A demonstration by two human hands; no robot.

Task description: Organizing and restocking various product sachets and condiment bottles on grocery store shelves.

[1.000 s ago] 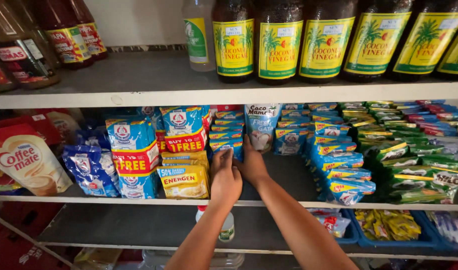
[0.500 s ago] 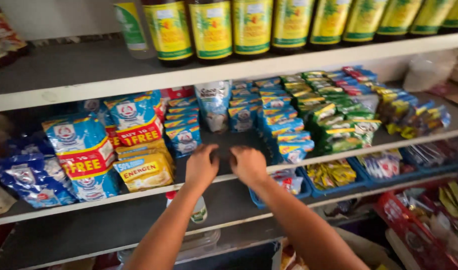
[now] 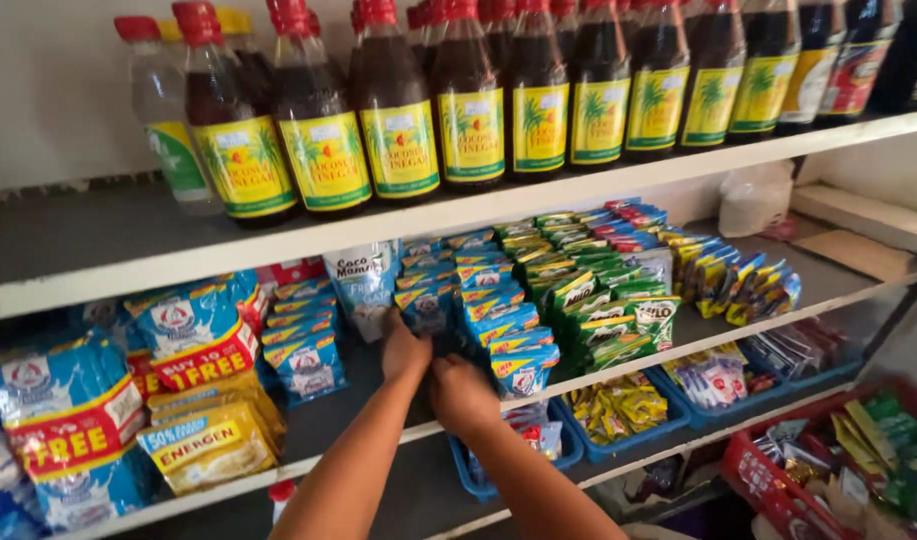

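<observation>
Fingers of your left hand [image 3: 403, 350] are curling onto a blue sachet [image 3: 425, 308] standing in its row on the middle shelf [image 3: 828, 285]. Your right hand [image 3: 461, 393] is resting just beside it, fingers folded under, grip hidden.

My hands at the middle shelf

My left hand [image 3: 403, 350] and right hand [image 3: 461, 392] sit side by side on the middle shelf [image 3: 678, 330], before a row of sachets [image 3: 428, 300]. Bottles [image 3: 468, 100] stand on the shelf above; bins [image 3: 618, 440] lie below, milk packs [image 3: 188, 330] to my left.
</observation>
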